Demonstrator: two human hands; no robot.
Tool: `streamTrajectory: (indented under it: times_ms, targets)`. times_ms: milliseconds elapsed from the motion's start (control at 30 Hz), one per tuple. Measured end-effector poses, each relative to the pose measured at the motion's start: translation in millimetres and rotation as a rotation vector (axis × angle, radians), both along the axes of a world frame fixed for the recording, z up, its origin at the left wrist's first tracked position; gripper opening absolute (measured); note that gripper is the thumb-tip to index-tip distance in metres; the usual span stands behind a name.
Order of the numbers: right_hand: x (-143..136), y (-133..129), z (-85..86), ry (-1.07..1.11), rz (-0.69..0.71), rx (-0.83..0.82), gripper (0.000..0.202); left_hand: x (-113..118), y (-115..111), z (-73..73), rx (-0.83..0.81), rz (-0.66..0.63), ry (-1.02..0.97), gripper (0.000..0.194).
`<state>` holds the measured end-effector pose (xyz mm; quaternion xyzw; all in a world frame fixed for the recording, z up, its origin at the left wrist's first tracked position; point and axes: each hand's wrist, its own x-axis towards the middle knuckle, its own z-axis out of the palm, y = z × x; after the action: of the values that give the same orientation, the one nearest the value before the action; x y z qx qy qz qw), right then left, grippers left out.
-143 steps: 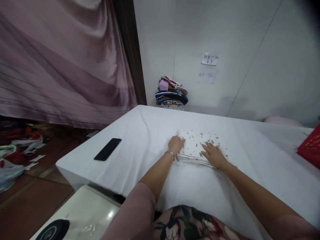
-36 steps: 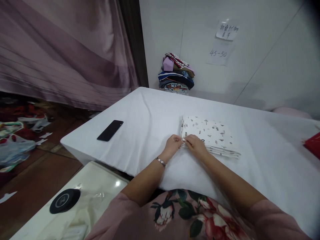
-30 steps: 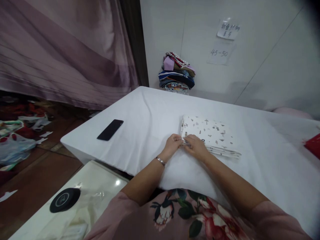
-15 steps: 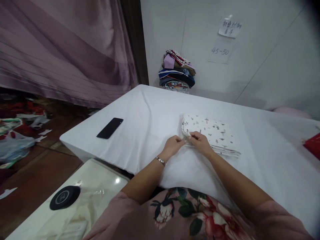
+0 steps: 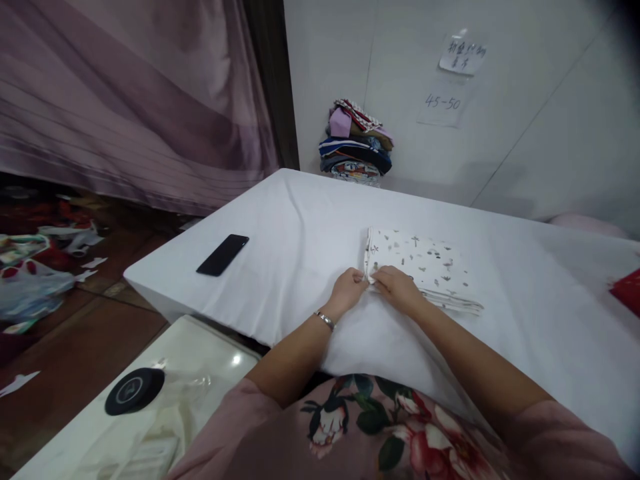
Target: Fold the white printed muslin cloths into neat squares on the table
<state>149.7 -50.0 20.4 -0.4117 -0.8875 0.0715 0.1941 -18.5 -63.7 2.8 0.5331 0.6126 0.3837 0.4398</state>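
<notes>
A folded white cloth (image 5: 420, 257) with small grey and brown prints lies flat on the white-covered table (image 5: 320, 220). My left hand (image 5: 349, 289) pinches the cloth's near left corner from the left side, a bracelet on its wrist. Close beside it, my right hand (image 5: 395, 287) grips the same corner, its fingers closed on the layered edge. The fingertips of both hands nearly meet there. Several stacked layers show along the cloth's near edge, to the right of my right hand.
A black phone (image 5: 223, 255) lies on the table's left part. Folded clothes (image 5: 356, 143) are stacked beyond the far edge. A red item (image 5: 627, 290) sits at the right. Lower left, a white surface (image 5: 200, 340) holds a round black object (image 5: 135, 391) and clear plastic.
My left hand's fingers have curled in more at the cloth's corner. My right hand has shifted slightly left, closer to my left hand. The view has moved a little.
</notes>
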Motion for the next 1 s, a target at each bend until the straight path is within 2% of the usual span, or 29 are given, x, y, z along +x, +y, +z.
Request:
streamTrajectory:
  times_ms: [167, 267, 367, 467, 533, 600, 667, 733, 867, 1000]
  targets:
    - [0, -6, 0.2, 0.057, 0.006, 0.017, 0.021, 0, -5, 3.9, 0.164, -0.003, 0.157, 0.015]
    - [0, -10, 1.7, 0.052, 0.037, 0.011, 0.021, 1, -4, 2.0, 0.148, -0.013, 0.017, 0.019]
    - [-2, -9, 1.1, 0.082, 0.004, -0.022, 0.019, 2, -2, 1.9, 0.106, -0.035, -0.179, 0.023]
    - [-3, -4, -1.9, 0.2, -0.077, -0.104, 0.013, 0, 0, 5.4, 0.069, -0.069, -0.324, 0.026]
    - [-2, 0, -4.2, 0.345, -0.136, -0.195, 0.015, -2, 1, 8.0, 0.062, -0.062, -0.347, 0.027]
    - [0, 3, -5.7, 0.501, -0.195, -0.294, 0.018, -6, 1, 9.4, 0.085, -0.014, -0.257, 0.022]
    - [2, 4, -5.6, 0.601, -0.234, -0.36, 0.021, -9, 0, 9.8, 0.123, 0.027, -0.072, 0.013]
    - [5, 4, -3.9, 0.617, -0.235, -0.368, 0.022, -9, -3, 9.4, 0.137, 0.013, 0.115, 0.02]
    - [6, 2, 0.7, 0.459, -0.159, -0.191, 0.015, -1, -10, 6.5, 0.145, -0.058, 0.332, 0.031]
    - [2, 0, 1.3, 0.291, -0.055, -0.041, 0.01, 6, -11, 3.4, 0.162, -0.051, 0.397, 0.03]
